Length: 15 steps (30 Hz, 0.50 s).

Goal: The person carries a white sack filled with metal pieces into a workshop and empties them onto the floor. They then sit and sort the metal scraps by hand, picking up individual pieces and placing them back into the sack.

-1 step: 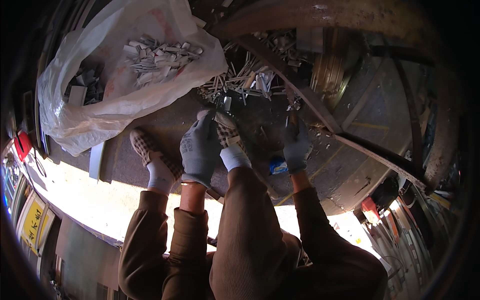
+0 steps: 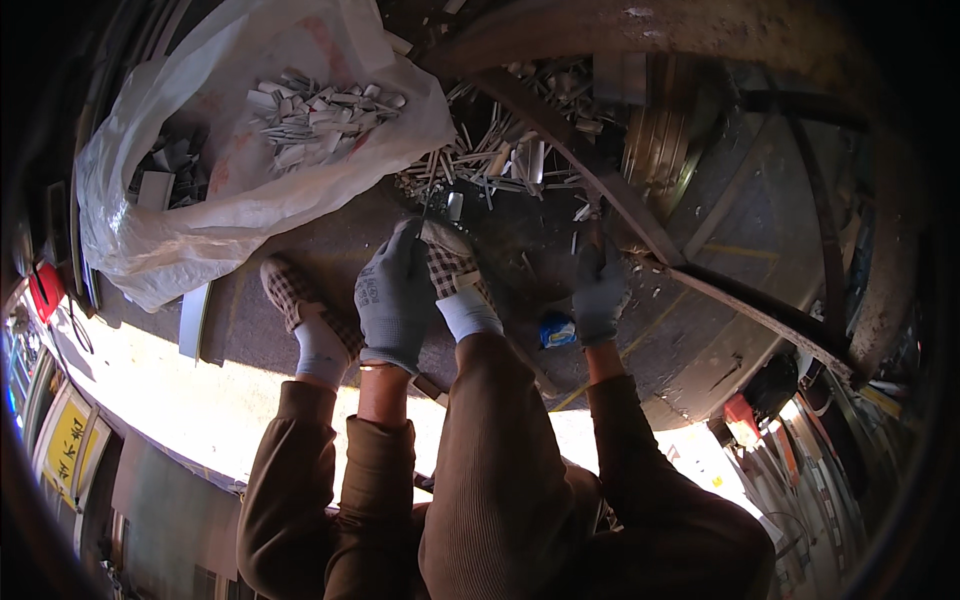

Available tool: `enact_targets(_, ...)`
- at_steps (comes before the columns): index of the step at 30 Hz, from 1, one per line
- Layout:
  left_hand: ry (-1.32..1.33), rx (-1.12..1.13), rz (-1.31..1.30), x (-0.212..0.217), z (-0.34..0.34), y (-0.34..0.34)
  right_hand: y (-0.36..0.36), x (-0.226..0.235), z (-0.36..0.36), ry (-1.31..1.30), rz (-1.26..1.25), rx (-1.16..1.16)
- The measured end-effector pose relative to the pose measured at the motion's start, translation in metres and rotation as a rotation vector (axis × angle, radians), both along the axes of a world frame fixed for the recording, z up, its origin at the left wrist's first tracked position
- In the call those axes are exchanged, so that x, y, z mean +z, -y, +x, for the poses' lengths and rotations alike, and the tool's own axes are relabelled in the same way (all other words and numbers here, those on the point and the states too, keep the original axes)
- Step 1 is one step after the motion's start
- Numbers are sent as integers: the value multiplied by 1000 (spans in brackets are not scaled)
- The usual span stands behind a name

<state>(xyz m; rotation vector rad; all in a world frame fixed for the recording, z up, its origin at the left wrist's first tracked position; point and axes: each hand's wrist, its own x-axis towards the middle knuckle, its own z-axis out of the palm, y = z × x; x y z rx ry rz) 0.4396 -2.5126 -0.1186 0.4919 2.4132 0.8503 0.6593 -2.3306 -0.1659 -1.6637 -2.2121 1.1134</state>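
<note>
A person's gloved left hand (image 2: 395, 295) pinches a thin metal strip (image 2: 428, 205) at the edge of a scattered pile of metal offcuts (image 2: 490, 165) on the dark floor (image 2: 300, 250). The gloved right hand (image 2: 598, 290) closes around a dark object too shadowed to identify. To the left, a white plastic sack (image 2: 230, 200) lies open, holding short silvery metal pieces (image 2: 315, 115).

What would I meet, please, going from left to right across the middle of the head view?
White plastic bag of metal scraps → checkered shoe → left hand in a grey glove → small blue object → right hand in a dark glove → slanted metal bar.
</note>
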Motion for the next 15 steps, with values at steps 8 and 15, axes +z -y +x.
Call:
enact_targets(8, 48, -39, -87, -10, 10, -3, 3, -26, -22, -83, -51, 221)
enact_targets(15, 45, -58, -35, -3, 9, 3, 17, 3, 0, -137, -20, 167)
